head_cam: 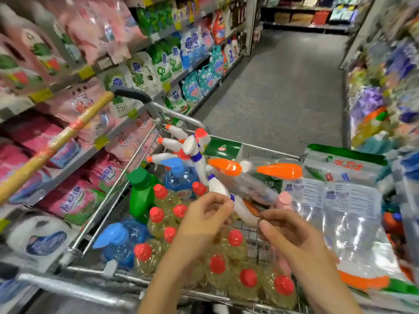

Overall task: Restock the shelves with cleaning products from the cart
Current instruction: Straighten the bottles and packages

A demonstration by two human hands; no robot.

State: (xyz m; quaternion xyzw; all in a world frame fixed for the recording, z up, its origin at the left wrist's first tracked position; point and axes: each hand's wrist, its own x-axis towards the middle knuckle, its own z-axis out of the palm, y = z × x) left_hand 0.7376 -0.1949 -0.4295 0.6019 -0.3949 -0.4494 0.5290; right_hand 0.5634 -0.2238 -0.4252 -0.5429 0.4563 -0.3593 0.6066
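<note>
A wire cart (106,200) in front of me is packed with cleaning products. My left hand (204,220) pinches a white spray bottle (218,185) at its blue collar. My right hand (292,236) curls its thumb and forefinger round the lower end of the same bottle. Under my hands stand several yellow bottles with red caps (235,237). More white trigger sprayers (176,143) are piled at the cart's far end. A green bottle (140,191) and blue spray bottles (118,241) sit on the cart's left side.
Shelves on the left hold pink detergent bags (74,196) and blue and green pouches (192,48). A wooden broom handle (68,137) leans across them. Clear packs with orange parts (353,214) fill the cart's right side. A grey aisle floor (283,87) runs ahead, with blurred shelves on the right (385,98).
</note>
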